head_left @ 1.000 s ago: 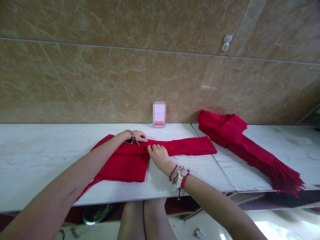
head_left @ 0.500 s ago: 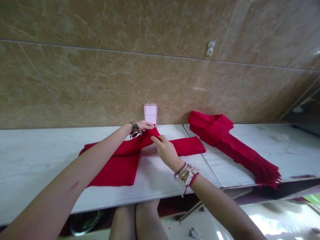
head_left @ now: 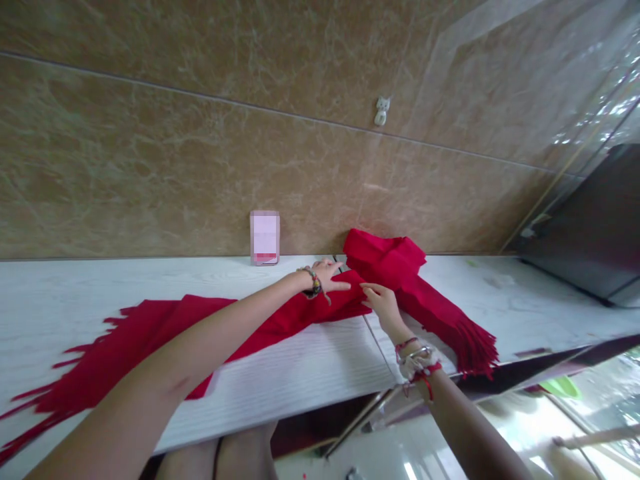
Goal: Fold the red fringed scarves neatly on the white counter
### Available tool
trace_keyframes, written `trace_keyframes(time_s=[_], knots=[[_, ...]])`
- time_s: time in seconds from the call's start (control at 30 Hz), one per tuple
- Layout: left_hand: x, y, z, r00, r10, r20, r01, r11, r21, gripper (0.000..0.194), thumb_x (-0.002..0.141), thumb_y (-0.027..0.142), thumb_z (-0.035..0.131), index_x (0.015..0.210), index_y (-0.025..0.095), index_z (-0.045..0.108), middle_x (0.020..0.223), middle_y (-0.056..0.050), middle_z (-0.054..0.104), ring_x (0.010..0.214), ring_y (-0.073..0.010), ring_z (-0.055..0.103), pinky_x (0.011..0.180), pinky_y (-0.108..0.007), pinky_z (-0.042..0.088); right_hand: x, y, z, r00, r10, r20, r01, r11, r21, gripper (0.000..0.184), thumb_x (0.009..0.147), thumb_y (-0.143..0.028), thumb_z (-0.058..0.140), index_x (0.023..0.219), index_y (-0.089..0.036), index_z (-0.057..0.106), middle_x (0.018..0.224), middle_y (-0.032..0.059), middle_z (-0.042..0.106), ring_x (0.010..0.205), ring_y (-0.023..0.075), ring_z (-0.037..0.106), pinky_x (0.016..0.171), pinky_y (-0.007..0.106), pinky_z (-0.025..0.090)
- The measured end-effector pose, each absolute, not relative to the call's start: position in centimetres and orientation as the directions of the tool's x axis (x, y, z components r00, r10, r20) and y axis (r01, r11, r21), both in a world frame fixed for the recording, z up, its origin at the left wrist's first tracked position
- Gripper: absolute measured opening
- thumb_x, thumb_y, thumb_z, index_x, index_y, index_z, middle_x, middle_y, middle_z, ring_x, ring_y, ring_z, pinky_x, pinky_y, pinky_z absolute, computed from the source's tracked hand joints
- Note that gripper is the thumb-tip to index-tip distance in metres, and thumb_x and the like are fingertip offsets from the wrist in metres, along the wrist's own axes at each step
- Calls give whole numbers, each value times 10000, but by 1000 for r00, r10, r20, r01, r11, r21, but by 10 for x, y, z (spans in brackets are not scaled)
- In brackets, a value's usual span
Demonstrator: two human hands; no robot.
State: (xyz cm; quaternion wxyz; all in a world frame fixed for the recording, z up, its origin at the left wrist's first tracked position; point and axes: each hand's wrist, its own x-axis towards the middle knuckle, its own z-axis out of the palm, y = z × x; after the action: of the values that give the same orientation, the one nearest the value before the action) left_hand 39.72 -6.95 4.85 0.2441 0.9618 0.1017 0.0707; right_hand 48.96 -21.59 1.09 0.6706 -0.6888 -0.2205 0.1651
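Observation:
A long red fringed scarf (head_left: pixel 150 333) lies stretched across the white table (head_left: pixel 300 373), its fringe trailing off to the lower left. My left hand (head_left: pixel 330 275) rests on the scarf's right end with fingers together, gripping the cloth. My right hand (head_left: pixel 381 303) pinches the same end just to the right. A pile of folded red scarves (head_left: pixel 415 287) lies directly beyond both hands, its fringed ends hanging toward the table's front edge.
A small pink card (head_left: pixel 265 237) stands against the brown marble wall (head_left: pixel 200 167). A white wall hook (head_left: pixel 381 111) is above. A dark cabinet (head_left: pixel 590 240) stands at the right. My knees show below the table edge.
Both hands have carried the scarf's end to the right, up to the pile. The folded scarf has been drawn out long, and the view has swung rightward.

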Motion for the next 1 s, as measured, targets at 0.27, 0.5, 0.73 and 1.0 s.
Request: trace_keyframes(time_s=[0.27, 0.5, 0.73, 1.0], knots=[[308, -96, 8, 918, 388, -83, 379, -920, -102, 669, 730, 20, 406, 1346, 192, 212, 1414, -122, 190, 1275, -286, 179, 960, -472, 299, 492, -214, 7, 867, 498, 3, -59, 110, -992, 172, 474, -209, 549, 616, -147, 624, 600, -17, 556, 551, 87, 488, 451, 182, 402], [317, -71, 30, 977, 209, 51, 215, -957, -194, 581, 794, -24, 275, 1310, 241, 301, 1395, -62, 266, 1272, -214, 212, 987, -406, 290, 498, -216, -3, 881, 464, 94, 56, 95, -994, 221, 489, -214, 539, 690, -148, 604, 597, -28, 542, 516, 87, 479, 472, 214, 414], [314, -83, 10, 979, 193, -65, 182, -973, -143, 726, 702, -84, 331, 1333, 261, 232, 1419, -69, 188, 1276, -231, 190, 960, -421, 321, 510, -222, -19, 833, 515, 201, 285, -89, -954, 229, 545, -183, 496, 724, -150, 635, 573, -13, 544, 548, 130, 507, 514, 262, 426], [311, -88, 15, 981, 175, -89, 163, -979, -126, 755, 672, -60, 399, 1335, 255, 223, 1428, -67, 160, 1286, -243, 145, 986, -460, 260, 504, -210, 3, 384, 812, 440, 923, -318, -218, 362, 798, -261, 417, 1116, -165, 558, 1239, 144, 443, 1162, 258, 379, 942, 422, 333]])
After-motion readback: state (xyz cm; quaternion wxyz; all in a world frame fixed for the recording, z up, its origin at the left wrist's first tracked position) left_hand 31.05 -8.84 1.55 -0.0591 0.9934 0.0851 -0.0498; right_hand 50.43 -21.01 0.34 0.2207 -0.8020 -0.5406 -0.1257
